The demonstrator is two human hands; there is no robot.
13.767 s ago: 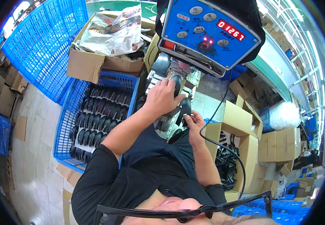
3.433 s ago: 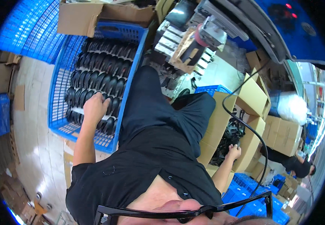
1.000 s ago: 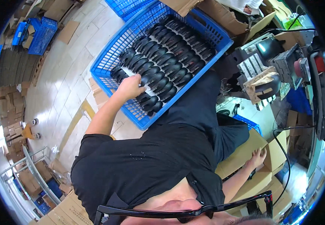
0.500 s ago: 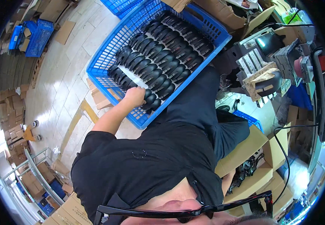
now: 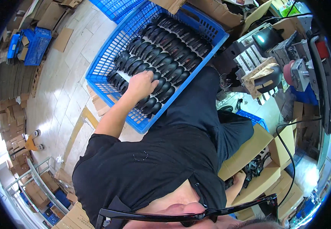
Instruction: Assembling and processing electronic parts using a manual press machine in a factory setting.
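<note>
Two hands are in view, one left hand (image 5: 141, 84) and one right hand (image 5: 237, 182). One large blue crate (image 5: 136, 121) carries five rows of black curved parts (image 5: 161, 59), which overlap too closely for an exact count. One more black curved part (image 5: 269, 79) sits on one holder (image 5: 248, 82), near one pink pad (image 5: 288, 72). One open carton (image 5: 245, 152) contains many black pieces (image 5: 255, 166), too tangled to number. One orange pallet truck (image 5: 30, 143) shows two wheels (image 5: 37, 133).
</note>
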